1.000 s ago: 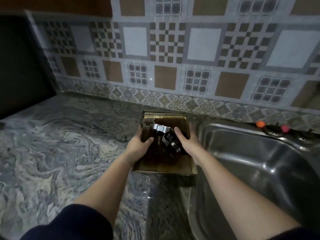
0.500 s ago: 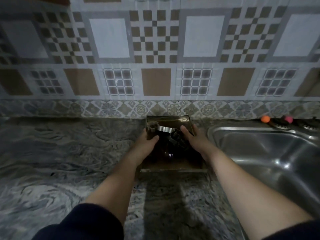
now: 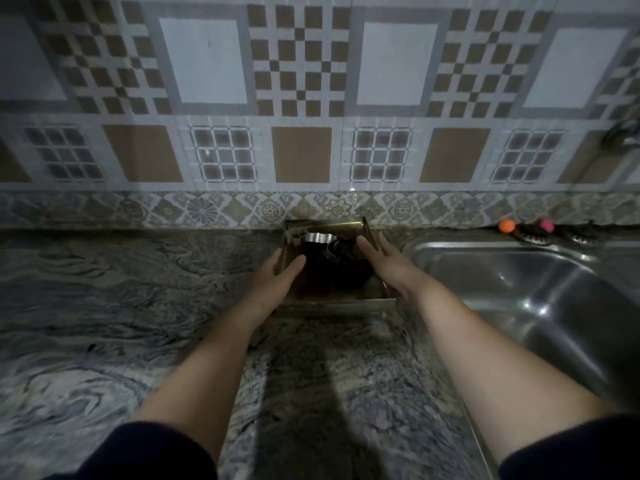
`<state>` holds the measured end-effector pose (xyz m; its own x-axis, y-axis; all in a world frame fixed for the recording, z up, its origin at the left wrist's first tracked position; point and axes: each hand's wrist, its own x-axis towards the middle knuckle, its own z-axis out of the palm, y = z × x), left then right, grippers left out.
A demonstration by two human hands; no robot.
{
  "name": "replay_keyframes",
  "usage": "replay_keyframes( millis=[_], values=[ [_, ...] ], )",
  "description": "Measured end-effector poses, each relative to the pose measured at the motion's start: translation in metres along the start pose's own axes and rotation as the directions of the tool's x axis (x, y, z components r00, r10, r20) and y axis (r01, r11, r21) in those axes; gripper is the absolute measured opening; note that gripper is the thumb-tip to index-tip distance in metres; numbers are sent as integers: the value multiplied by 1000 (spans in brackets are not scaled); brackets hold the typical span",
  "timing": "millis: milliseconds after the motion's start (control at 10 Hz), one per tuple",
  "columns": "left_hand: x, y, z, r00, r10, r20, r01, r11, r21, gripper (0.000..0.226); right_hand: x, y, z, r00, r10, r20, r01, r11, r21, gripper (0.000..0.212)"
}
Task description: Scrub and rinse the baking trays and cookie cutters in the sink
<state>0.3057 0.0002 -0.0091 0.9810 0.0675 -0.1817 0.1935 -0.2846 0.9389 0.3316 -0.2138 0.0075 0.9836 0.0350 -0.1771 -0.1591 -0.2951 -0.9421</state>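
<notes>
Both hands, left (image 3: 277,282) and right (image 3: 391,268), open-fingered beside baking tray (image 3: 341,298) with metal cookie cutters (image 3: 317,238) inside

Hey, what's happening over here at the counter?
A person stands at a marbled counter with both hands on a dark baking tray just left of a steel sink. The left hand is at the tray's left edge, thumb over the rim; the right hand is at its right edge, fingers spread. Metal cookie cutters lie in the tray's far end. The sink basin looks empty, so no washing is under way yet.
</notes>
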Motion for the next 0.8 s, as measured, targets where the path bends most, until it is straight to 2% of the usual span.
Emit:
replay_keyframes(
  millis=[100,200,300,400,500,600,700,800],
  values=[
    [-35,-7,9,996,80,-30,-77,994,76,72,-32,9,5,999,-35,-9,31,969,-246,95],
    [-59,-13,15,994,90,-63,-78,982,173,84,-66,18,10,999,-41,-9,38,972,-234,111],
    [-66,-17,13,995,85,-52,-72,975,211,89,-88,25,7,996,-84,-29,75,972,-224,98],
    [-67,-17,15,991,116,-68,-99,970,224,87,-89,28,6,989,-102,-105,80,977,-197,74],
    [-61,-16,15,988,95,-119,-70,977,200,89,-85,23,13,983,-108,-151,71,971,-227,66],
    [-54,-22,14,991,72,-116,-44,973,226,83,-76,27,17,980,-113,-162,64,958,-278,69],
    [-54,-15,7,995,46,-86,-21,960,279,81,-84,15,15,980,-120,-161,64,947,-316,62],
    [-73,-12,14,995,61,-84,-19,899,438,87,-100,18,10,979,-146,-145,89,936,-340,63]
  ],
)
